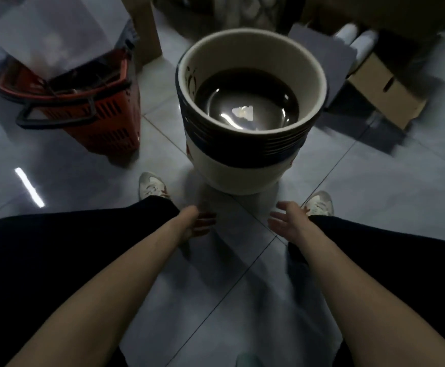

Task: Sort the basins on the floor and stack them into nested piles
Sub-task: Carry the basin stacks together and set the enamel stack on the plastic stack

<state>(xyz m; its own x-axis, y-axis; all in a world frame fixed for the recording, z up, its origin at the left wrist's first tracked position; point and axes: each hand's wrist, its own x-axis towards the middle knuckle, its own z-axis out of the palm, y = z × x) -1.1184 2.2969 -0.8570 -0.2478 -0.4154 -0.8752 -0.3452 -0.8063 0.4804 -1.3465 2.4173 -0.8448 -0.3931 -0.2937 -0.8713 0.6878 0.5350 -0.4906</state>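
A tall nested pile of basins (245,157) stands upright on the tiled floor in front of me. Its topmost basin has a cream rim (314,62) and a dark, shiny inside; several dark rims show stacked below it, and the lowest part is cream. My left hand (193,221) hangs low just in front of the pile's base, fingers apart, holding nothing. My right hand (287,219) is level with it on the other side, palm turned inward, fingers spread and empty. Neither hand touches the pile.
A red shopping basket (91,112) with a black handle stands at the left, a white sheet over it. Cardboard boxes (385,91) lie at the right and along the back. My two shoes (151,185) flank the pile's base.
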